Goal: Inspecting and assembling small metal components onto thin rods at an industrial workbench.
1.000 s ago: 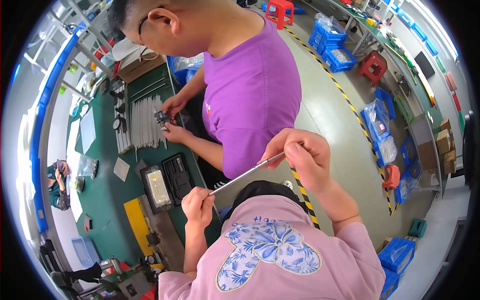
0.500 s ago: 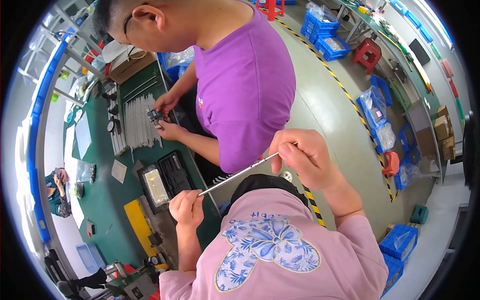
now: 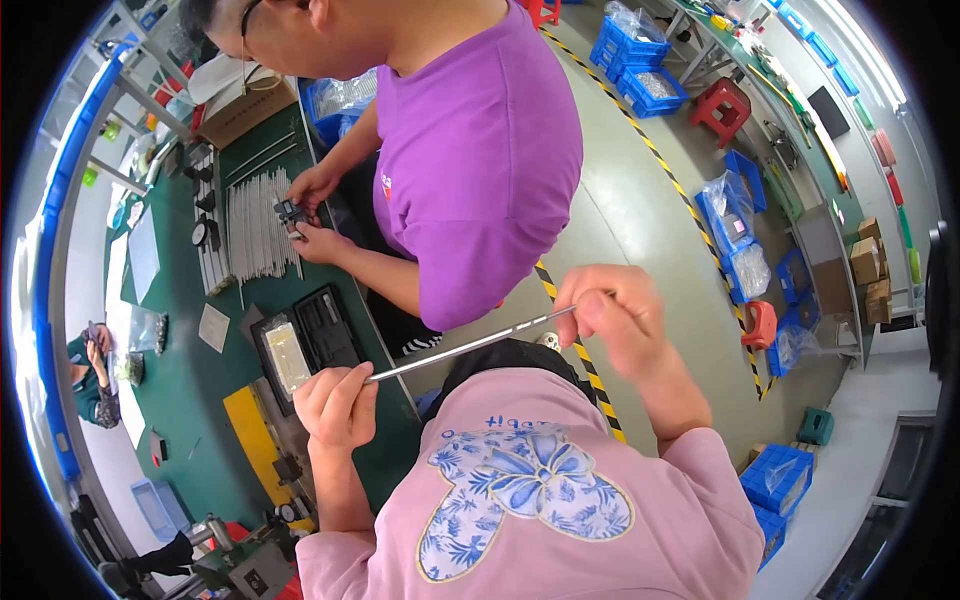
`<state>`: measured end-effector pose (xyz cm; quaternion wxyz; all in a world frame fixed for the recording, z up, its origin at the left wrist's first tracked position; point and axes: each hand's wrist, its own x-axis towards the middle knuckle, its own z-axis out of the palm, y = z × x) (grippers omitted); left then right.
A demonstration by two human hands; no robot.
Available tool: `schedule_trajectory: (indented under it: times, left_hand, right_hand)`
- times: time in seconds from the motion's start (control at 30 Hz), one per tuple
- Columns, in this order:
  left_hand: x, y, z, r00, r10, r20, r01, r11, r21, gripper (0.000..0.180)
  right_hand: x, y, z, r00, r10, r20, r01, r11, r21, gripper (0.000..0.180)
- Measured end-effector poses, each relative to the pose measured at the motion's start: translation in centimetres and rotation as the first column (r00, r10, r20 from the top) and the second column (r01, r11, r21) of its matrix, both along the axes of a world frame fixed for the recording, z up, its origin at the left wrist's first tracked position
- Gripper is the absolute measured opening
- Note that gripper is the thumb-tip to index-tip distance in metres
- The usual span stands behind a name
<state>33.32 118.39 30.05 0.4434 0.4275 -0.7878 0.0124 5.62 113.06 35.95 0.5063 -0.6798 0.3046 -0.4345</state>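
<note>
A thin, straight metal rod spans the space in front of my chest, slightly higher at its right end in the picture. My left hand pinches the left end between thumb and fingers. At the other end, my right hand is closed around the rod, and its fingers hide the tip. Small slots or marks show on the rod near my right hand. Close by on the left, a co-worker in a purple shirt holds a small dark tool over a row of similar rods on the green bench.
An open black case lies on the bench near my left hand, beside a yellow block. A dial gauge stands by the rods. Blue crates and red stools are on the floor at right, beyond yellow-black tape.
The rod now lies at a shallower slant. Both hands appear further left, my left hand slightly more so. The right tip, visible before, is now hidden by my fingers. The whole view has shifted slightly.
</note>
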Motion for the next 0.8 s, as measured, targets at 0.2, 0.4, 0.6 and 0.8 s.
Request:
schedule_trajectory:
  times: [0.2, 0.4, 0.6, 0.8]
  left_hand:
    - [-1.4, -0.2, -0.6, 0.999, 0.008, -0.043, -0.007, 1.000, 0.024, 0.011]
    - [-0.7, -0.1, -1.8, 0.996, 0.013, -0.085, -0.011, 1.000, 0.028, 0.008]
    - [-1.4, -0.1, -1.8, 0.985, -0.019, -0.169, 0.030, 0.998, 0.061, 0.008]
    - [-1.5, -0.3, -2.0, 0.984, -0.037, -0.175, 0.049, 0.997, 0.064, 0.008]
  right_hand:
    - [-0.2, 0.2, -0.7, 0.975, -0.189, 0.115, 0.204, 0.970, -0.131, 0.021]
    - [-1.4, 0.6, 0.0, 0.906, -0.298, 0.301, 0.328, 0.943, -0.052, 0.017]
    - [0.3, 0.4, -0.4, 0.976, -0.153, 0.156, 0.186, 0.956, -0.227, 0.023]
    - [0.6, 0.1, -0.5, 0.971, -0.143, 0.190, 0.189, 0.948, -0.257, 0.023]
